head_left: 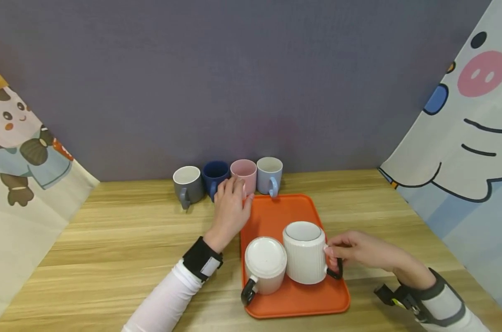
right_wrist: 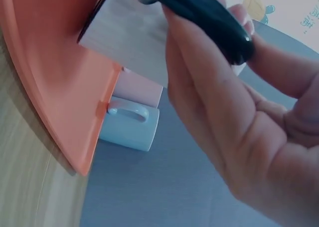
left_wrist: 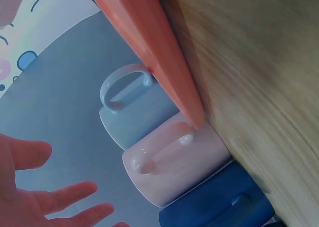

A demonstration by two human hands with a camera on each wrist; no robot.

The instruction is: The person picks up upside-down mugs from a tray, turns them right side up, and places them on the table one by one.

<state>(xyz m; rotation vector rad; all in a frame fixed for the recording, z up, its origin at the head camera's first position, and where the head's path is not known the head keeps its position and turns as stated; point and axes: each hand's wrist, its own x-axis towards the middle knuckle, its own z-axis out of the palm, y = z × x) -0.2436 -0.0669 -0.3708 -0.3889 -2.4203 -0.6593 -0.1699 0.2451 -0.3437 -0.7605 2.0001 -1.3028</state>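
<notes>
On the orange tray point(head_left: 280, 212), a ribbed white mug point(head_left: 304, 258) stands with its black handle point(head_left: 339, 269) to the right. My right hand point(head_left: 363, 251) holds that handle between thumb and fingers, as the right wrist view shows up close. Another white mug point(head_left: 264, 272) with a black handle is beside it on the left, a round, closed white face upward. My left hand point(head_left: 230, 207) reaches over the tray's far left corner, fingers extended in front of the pink mug point(head_left: 243, 170). In the left wrist view, its spread fingers hold nothing, and the pink mug's handle shows bare.
Along the grey back panel point(head_left: 242, 92) stand a grey mug point(head_left: 191, 190), a dark blue mug point(head_left: 215, 171) and a light blue mug point(head_left: 265, 177), in a row with the pink one. Cartoon-printed cloths hang on both sides of the wooden table point(head_left: 110, 249).
</notes>
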